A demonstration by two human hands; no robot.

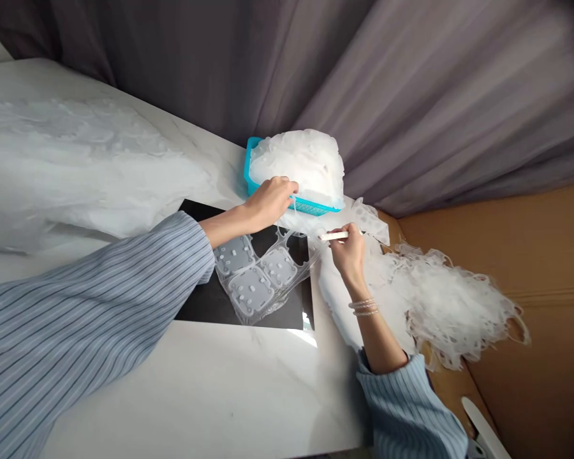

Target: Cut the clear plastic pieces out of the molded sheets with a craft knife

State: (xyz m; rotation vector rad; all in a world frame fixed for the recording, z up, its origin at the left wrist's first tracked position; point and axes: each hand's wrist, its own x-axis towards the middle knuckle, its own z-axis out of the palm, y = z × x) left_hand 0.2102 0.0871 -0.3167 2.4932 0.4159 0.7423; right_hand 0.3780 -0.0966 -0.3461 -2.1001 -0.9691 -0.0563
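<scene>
My left hand [272,203] is at the front rim of a blue basket [316,208], its fingers closed in a pinch. A thin translucent plastic piece [294,203] hangs below the fingertips. The basket is heaped with white translucent pieces [299,159]. Lower right of it, my right hand [350,258] is closed around a slim white pen-like tool [333,236], which points left; its exact kind is unclear. Between my arms, clear plastic sheets with moulded rounded-square panels [251,290] lie on a black mat [196,306]. My left forearm covers part of the mat.
A large pile of translucent sheets [76,172] covers the left of the white marbled table [196,389]. Tangled cut-out scraps [449,299] spill over the right edge onto a brown leather seat [530,255]. A grey curtain [210,64] hangs behind the basket.
</scene>
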